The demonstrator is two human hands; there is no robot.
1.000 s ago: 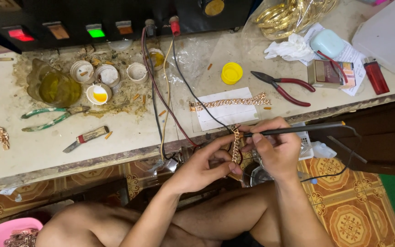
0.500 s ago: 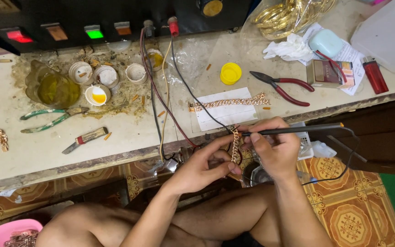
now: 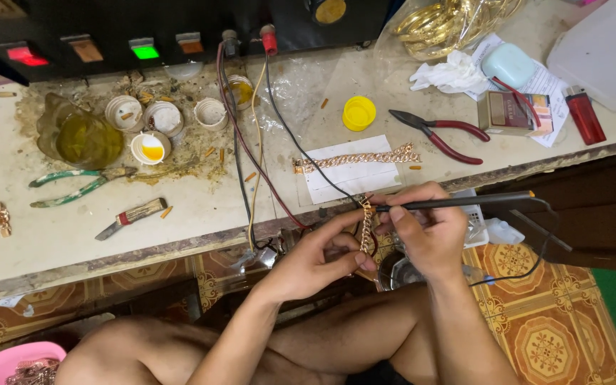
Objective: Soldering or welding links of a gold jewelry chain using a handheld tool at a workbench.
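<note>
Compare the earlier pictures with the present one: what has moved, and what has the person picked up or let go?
Almost nothing moved. The left hand still pinches the gold chain, and the right hand still holds the black pen tool to its top. Nothing was picked up or released. The red pliers and the chain on the paper stayed put.

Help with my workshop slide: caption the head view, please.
Left hand holds a gold chain while right hand applies a black wired pen tool.
</note>
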